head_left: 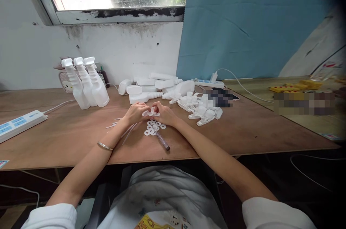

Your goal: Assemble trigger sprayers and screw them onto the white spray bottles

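Note:
Above the middle of the table, my left hand (pixel 136 112) and my right hand (pixel 165 113) meet, both closed on one white spray trigger head (pixel 150 112). My fingers cover part of it. Just below lie several white ring washers (pixel 150 128) in a loose heap. A screwdriver (pixel 163 141) with a see-through handle rests with its shaft over them. Thin white tubes (pixel 129 133) are spread beside and under my left wrist. To the right of my right hand is a pile of white spray trigger heads (pixel 201 108).
White bottles (pixel 143 95) lie heaped behind my hands. Three spray bottles (pixel 93 84) with trigger tops stand at the left, near the wall. A power strip (pixel 21 123) sits at the left edge, another (pixel 208 83) at the back. A phone (pixel 235 96) lies beyond the trigger heads.

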`<state>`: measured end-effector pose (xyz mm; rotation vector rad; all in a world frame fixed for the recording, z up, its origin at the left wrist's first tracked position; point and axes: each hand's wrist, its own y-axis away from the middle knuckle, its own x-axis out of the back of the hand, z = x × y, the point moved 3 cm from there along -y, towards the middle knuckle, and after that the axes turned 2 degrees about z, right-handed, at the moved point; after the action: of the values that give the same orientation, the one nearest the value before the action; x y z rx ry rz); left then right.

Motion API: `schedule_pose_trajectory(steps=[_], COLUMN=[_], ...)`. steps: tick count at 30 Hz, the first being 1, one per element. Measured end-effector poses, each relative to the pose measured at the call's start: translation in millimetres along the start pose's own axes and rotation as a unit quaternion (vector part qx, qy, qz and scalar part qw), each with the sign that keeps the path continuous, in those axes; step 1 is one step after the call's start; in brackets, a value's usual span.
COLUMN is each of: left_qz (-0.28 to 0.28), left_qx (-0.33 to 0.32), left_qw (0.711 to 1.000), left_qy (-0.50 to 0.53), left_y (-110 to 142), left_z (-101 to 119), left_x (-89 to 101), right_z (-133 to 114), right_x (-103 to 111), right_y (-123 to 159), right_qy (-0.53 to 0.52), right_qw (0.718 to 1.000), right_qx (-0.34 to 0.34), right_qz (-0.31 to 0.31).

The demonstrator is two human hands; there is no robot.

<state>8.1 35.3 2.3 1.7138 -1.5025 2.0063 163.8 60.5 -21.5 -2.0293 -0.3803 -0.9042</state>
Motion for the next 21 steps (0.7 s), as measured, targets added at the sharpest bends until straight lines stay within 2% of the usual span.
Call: schedule_pose_trajectory(steps=[4,13,17,19,21], left_qz=[-0.009,-0.037,-0.048,-0.039,-0.027], left_qx=[-0.008,0.044,0.048,0.072,0.126], left_qw=[1.000,0.997,0.995,0.993,0.988], left_qy=[0.008,0.055,0.068,0.081,0.081], left_y=[-0.8,-2.5,-2.7,-3.1,-3.2], left_z=[0.7,-1.7,1.1,1.7,0.1], left_x=[-1.0,-3.2,-2.6,0.6,5.9], right_z=[0.1,0.5,0.5,0.2,0.0], right_x=[0.5,1.8,3.5,4.6,5.5], right_y=[0.1,0.9,0.0,-0.5,-1.0], right_qy=[-0.012,-0.010,-0.020,-0.020,-0.012], right_qw=[1.000,0.999,0.998,0.998,0.997], right_qx=[-0.014,-0.033,-0.054,-0.064,-0.075], right_qz=[-0.001,-0.005,-0.005,-0.007,-0.006])
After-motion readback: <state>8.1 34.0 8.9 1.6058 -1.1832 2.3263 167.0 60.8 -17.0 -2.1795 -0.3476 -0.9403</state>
